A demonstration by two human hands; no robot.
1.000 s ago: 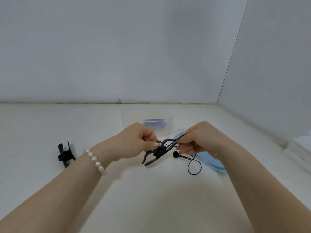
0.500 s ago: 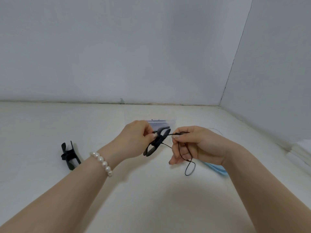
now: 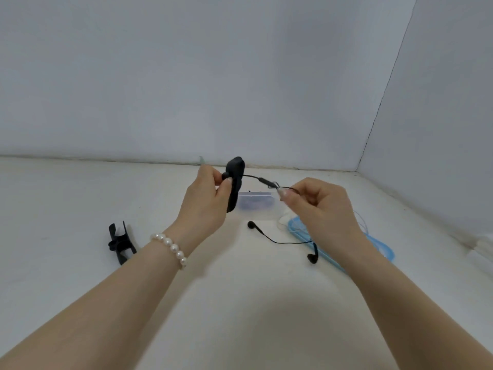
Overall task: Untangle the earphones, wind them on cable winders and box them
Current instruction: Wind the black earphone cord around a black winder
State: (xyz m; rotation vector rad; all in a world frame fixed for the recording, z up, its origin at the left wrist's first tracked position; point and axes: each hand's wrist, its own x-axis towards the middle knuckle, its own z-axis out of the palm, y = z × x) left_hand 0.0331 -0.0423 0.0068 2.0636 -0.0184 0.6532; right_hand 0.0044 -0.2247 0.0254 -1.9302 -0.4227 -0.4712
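My left hand [image 3: 206,202] grips a dark cable winder [image 3: 234,182] held upright above the table. A black earphone cable [image 3: 262,180] runs taut from the winder to my right hand [image 3: 317,206], which pinches it between thumb and forefinger. The cable's loose end lies on the table below, with one black earbud [image 3: 250,224] to the left and another earbud [image 3: 312,257] to the right. A clear plastic box [image 3: 256,202] with dark contents sits behind the hands, partly hidden by them.
A second black cable winder [image 3: 121,243] lies on the table at the left. A light blue lid or tray [image 3: 378,245] lies under my right forearm. White walls meet in a corner at the back right. A white object [image 3: 484,247] sits at the right edge.
Both hands have risen and moved apart, pulling the cable straight. The winder has turned upright. The earbuds that hung from my right hand now lie on the table.
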